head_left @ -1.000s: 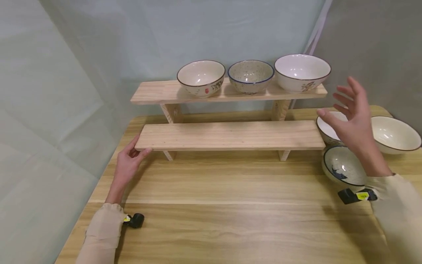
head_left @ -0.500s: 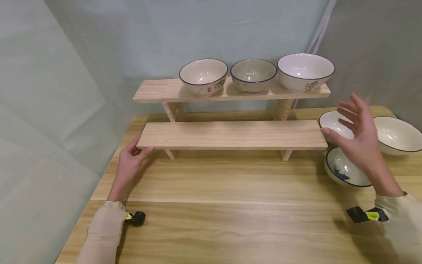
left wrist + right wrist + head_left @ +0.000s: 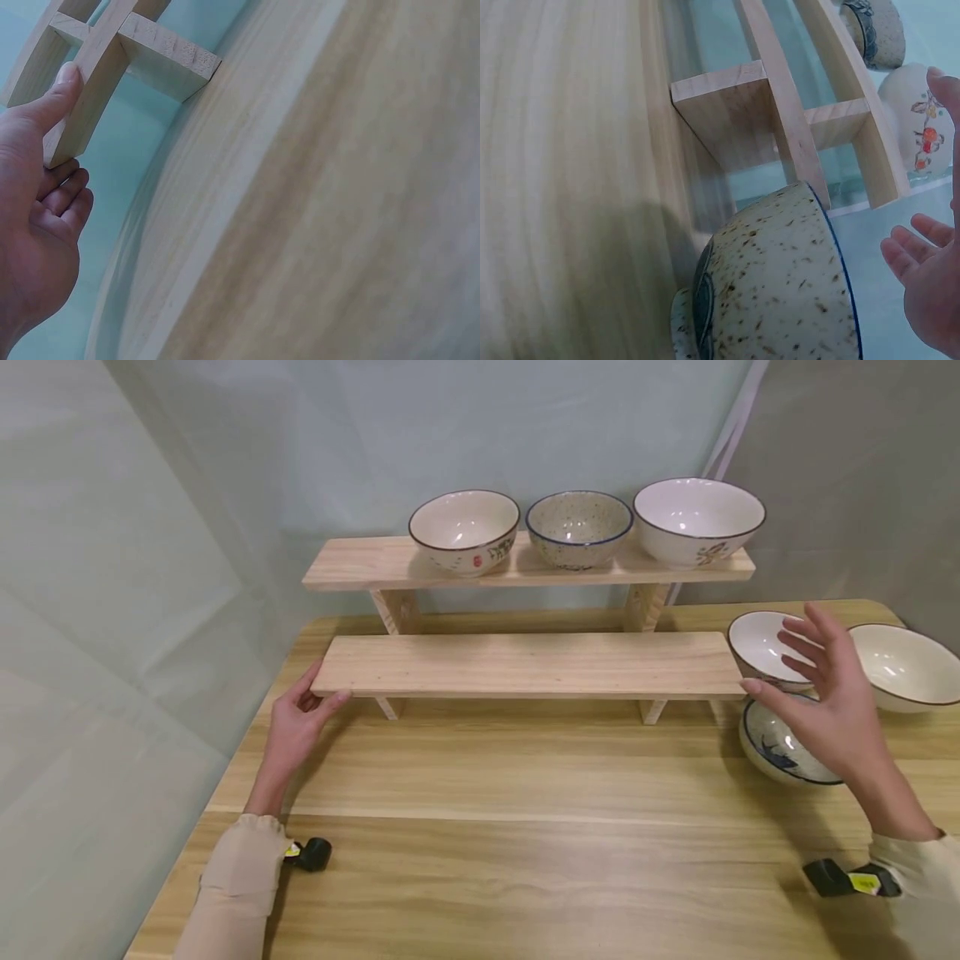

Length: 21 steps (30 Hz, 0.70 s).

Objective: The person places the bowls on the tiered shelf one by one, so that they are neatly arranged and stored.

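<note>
A two-tier wooden shelf rack point(image 3: 525, 664) stands on the table. My left hand point(image 3: 295, 724) grips the left end of its lower board, and the left wrist view shows the thumb point(image 3: 66, 75) lying on the board's edge. My right hand point(image 3: 843, 718) hovers at the board's right end with spread, loosely bent fingers, holding nothing. Its thumb tip is close to the board's front corner; I cannot tell whether they touch. Below and partly behind that hand sits a speckled bowl with a dark rim and blue pattern point(image 3: 780, 743), large in the right wrist view point(image 3: 780, 285).
On the upper board stand a cream bowl with a red mark point(image 3: 465, 527), a speckled blue-rimmed bowl point(image 3: 579, 531) and a white flowered bowl point(image 3: 697, 518). A white bowl point(image 3: 757, 639) and a wide cream bowl point(image 3: 907, 668) sit at the table's right. Fabric point(image 3: 487, 427) hangs behind.
My right hand has come down and a little to the right, from beside the upper board to the lower board's right corner. The left hand keeps its hold; the bowls stay put.
</note>
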### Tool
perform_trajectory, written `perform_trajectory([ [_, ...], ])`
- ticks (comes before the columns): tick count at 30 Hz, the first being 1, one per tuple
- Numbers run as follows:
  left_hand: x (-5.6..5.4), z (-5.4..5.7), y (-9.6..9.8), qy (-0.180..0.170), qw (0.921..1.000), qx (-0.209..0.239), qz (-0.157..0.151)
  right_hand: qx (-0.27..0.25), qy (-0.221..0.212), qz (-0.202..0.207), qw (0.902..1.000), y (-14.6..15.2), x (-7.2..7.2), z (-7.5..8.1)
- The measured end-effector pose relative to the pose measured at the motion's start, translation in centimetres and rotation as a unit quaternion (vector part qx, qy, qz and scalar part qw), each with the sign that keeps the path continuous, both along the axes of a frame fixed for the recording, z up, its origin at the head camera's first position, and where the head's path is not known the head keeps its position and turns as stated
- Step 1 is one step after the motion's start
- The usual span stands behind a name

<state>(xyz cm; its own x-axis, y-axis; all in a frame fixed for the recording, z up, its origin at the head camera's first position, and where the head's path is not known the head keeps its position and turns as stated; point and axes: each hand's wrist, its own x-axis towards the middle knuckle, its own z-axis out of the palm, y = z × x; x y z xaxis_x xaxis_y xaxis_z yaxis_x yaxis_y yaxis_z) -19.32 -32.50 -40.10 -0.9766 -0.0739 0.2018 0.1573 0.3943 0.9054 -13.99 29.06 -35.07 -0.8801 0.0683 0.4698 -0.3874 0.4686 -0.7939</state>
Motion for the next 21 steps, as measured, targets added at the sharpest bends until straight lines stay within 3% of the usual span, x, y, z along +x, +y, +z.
perform_trajectory([
  [13, 0.0, 0.0, 0.0, 0.006, 1.0, -0.007, 0.002, 0.011, 0.014, -0.013, 0.9998, 0.6, 1.5, -1.2],
  [21, -0.1, -0.2, -0.1, 0.003, 1.0, -0.004, 0.002, 0.026, -0.018, -0.034, 0.9989, 1.3, 2.3, -2.0],
])
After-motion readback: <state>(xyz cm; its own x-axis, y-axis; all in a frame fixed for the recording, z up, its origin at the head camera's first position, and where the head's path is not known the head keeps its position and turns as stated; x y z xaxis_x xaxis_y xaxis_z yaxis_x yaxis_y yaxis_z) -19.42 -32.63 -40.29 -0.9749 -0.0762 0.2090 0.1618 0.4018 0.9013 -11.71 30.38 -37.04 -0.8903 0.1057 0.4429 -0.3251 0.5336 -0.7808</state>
